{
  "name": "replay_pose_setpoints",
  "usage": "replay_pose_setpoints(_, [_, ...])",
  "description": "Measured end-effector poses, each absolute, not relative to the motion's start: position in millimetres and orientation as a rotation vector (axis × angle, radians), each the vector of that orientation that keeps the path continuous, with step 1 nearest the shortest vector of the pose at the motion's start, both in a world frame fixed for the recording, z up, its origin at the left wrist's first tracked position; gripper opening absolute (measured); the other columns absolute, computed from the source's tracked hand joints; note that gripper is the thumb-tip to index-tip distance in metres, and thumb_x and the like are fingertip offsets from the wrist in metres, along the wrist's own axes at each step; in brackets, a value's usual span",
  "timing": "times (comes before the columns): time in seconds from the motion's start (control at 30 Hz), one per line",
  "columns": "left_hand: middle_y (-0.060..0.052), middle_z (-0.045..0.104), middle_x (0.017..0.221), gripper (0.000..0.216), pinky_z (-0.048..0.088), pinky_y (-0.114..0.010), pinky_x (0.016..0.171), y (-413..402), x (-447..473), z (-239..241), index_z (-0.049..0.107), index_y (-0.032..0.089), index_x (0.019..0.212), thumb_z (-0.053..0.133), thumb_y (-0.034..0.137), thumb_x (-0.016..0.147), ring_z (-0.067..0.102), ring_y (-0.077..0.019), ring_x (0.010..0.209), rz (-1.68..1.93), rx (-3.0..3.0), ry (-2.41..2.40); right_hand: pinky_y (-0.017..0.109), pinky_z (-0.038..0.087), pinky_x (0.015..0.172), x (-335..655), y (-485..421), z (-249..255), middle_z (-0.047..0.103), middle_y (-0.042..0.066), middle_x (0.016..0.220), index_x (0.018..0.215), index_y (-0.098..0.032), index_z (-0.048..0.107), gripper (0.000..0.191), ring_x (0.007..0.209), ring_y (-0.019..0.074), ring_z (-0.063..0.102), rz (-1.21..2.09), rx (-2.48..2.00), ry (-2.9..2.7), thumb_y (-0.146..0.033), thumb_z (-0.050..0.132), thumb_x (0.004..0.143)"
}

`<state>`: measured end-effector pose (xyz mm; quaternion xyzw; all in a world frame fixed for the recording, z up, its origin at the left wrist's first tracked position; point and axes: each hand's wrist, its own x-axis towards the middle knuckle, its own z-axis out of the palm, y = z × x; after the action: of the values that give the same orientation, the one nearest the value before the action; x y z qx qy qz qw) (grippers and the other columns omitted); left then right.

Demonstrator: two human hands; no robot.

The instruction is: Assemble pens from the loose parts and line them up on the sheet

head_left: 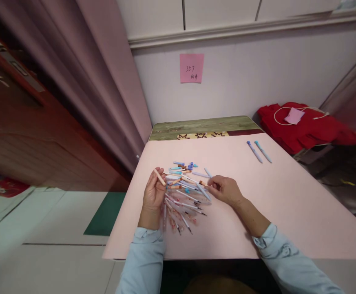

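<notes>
My left hand [153,194] is closed on a pale orange pen barrel [159,177], held at a slant above the left edge of a pile of pen parts. Across the pile, my right hand [226,190] pinches a short orange pen piece with a brown end [202,183] between thumb and fingers. Between the hands lie loose blue, orange and brown pen parts, white refills [188,197] with dark tips, and clear wrappers with pink marks [173,218]. A pale blue barrel [204,192] rests just left of the right hand.
Two whole-looking pens, one purple-blue [254,152] and one turquoise [263,152], lie at the back right of the pink-covered table [288,216]. Red cloth [306,130] with a white cord sits beyond its right edge. A pink note [191,68] is on the wall; a curtain [113,73] hangs left.
</notes>
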<state>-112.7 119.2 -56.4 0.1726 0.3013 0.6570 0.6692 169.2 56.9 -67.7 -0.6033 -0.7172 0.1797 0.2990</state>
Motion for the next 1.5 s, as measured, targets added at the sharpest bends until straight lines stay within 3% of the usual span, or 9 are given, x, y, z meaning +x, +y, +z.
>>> replay_pose_setpoints(0.53, [-0.007, 0.074, 0.097, 0.022, 0.059, -0.027, 0.076, 118, -104, -65, 0.065, 0.018, 0.107, 0.065, 0.016, 0.085, 0.07, -0.0126, 0.075, 1.462, 0.475, 0.646, 0.022, 0.039, 0.052, 174, 58, -84, 0.065, -0.001, 0.062, 0.077, -0.022, 0.067, 0.016, 0.051, 0.0119, 0.055, 0.375, -1.565, -1.6, -0.035, 0.061, 0.081])
replay_pose_setpoints(0.87, [-0.006, 0.073, 0.092, 0.021, 0.057, -0.023, 0.057, 116, -100, -61, 0.062, 0.017, 0.111, 0.059, 0.02, 0.09, 0.069, -0.013, 0.07, 1.415, 0.493, 0.682, 0.023, 0.042, 0.054, 174, 60, -90, 0.069, -0.001, 0.069, 0.085, -0.023, 0.069, 0.016, 0.055, 0.0124, 0.058, 0.324, -1.541, -1.64, -0.037, 0.06, 0.085])
replay_pose_setpoints(1.07, [-0.006, 0.072, 0.096, 0.029, 0.059, -0.026, 0.067, 112, -96, -58, 0.061, 0.017, 0.114, 0.066, 0.017, 0.085, 0.069, -0.014, 0.077, 1.374, 0.577, 0.675, 0.023, 0.044, 0.056, 173, 59, -90, 0.07, -0.001, 0.073, 0.085, -0.024, 0.07, 0.017, 0.057, 0.0124, 0.059, 0.288, -1.534, -1.675, -0.039, 0.062, 0.085])
replay_pose_setpoints(1.5, [-0.006, 0.073, 0.093, 0.021, 0.059, -0.029, 0.072, 113, -98, -59, 0.065, 0.016, 0.1, 0.07, 0.013, 0.079, 0.069, -0.0155, 0.082, 1.367, 0.569, 0.657, 0.024, 0.043, 0.061, 172, 59, -89, 0.072, 0.0, 0.078, 0.083, -0.023, 0.07, 0.016, 0.061, 0.0123, 0.061, 0.222, -1.502, -1.817, -0.036, 0.061, 0.087])
